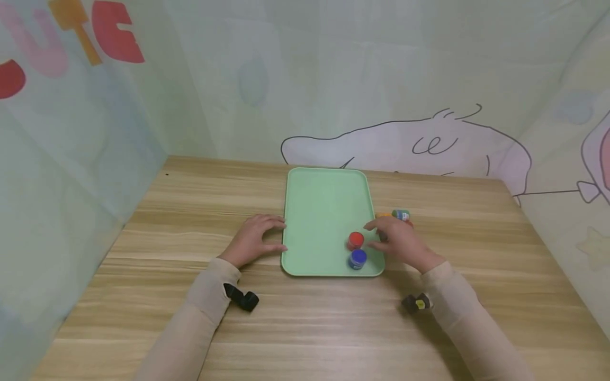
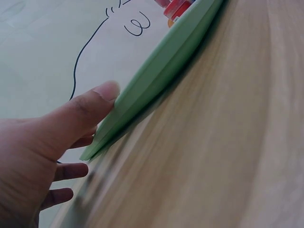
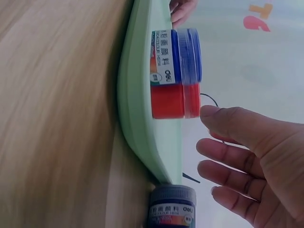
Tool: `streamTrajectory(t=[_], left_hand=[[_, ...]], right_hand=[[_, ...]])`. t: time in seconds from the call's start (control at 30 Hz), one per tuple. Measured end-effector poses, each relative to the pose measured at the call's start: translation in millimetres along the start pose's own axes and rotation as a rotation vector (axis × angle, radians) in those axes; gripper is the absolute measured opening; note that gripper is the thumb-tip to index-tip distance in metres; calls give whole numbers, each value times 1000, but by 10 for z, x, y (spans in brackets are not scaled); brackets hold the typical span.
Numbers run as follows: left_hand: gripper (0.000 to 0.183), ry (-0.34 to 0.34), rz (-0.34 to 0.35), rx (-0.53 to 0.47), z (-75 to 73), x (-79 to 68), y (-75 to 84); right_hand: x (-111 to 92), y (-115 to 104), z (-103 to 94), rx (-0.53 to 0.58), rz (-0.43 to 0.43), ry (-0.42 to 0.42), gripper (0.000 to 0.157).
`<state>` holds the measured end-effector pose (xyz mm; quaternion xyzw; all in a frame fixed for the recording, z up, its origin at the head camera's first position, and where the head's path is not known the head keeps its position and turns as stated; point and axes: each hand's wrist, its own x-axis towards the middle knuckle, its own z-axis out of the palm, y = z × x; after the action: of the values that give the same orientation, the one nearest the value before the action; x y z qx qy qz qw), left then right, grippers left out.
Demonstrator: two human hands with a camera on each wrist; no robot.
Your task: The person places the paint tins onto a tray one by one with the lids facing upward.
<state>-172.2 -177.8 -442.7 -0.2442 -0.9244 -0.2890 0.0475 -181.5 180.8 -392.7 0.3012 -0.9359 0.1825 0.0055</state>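
A light green tray (image 1: 324,206) lies on the wooden table. Near its front right corner stand two small paint jars, a red paint jar (image 1: 355,241) and a blue paint jar (image 1: 357,259) in front of it. My left hand (image 1: 252,241) is at the tray's left edge, thumb and fingertips spread along the rim and holding nothing. Over the tray's right edge, beside the red jar, is my right hand (image 1: 402,243). Its thumb and fingers are apart, with nothing held between them; in the right wrist view the thumb tip (image 3: 210,111) appears close to the red jar's lid.
Right of the tray, partly hidden behind my right hand, are several more jars, among them a green-capped jar (image 1: 401,214) and an orange one (image 1: 383,215). A dark-capped jar (image 3: 172,206) stands by the tray's edge. A printed cloth backdrop (image 1: 305,79) borders the table's back.
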Motion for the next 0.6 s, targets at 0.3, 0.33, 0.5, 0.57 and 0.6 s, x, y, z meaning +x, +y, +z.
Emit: streamTrajectory(t=[0.3, 0.33, 0.5, 0.57, 0.6], left_hand=[[54, 6, 13, -7, 9, 5, -15], [53, 4, 13, -8, 10, 5, -17], [54, -4, 4, -14, 10, 8, -23], [54, -4, 3, -18, 14, 10, -25], [54, -2, 4, -19, 17, 11, -28]], right_hand=[[-41, 63, -54, -32, -4, 40, 35], [-47, 72, -62, -38, -3, 46, 35], [-70, 118, -69, -74, 1, 75, 33], [-76, 130, -69, -88, 3, 85, 32], [-80, 137, -68, -96, 4, 91, 32]])
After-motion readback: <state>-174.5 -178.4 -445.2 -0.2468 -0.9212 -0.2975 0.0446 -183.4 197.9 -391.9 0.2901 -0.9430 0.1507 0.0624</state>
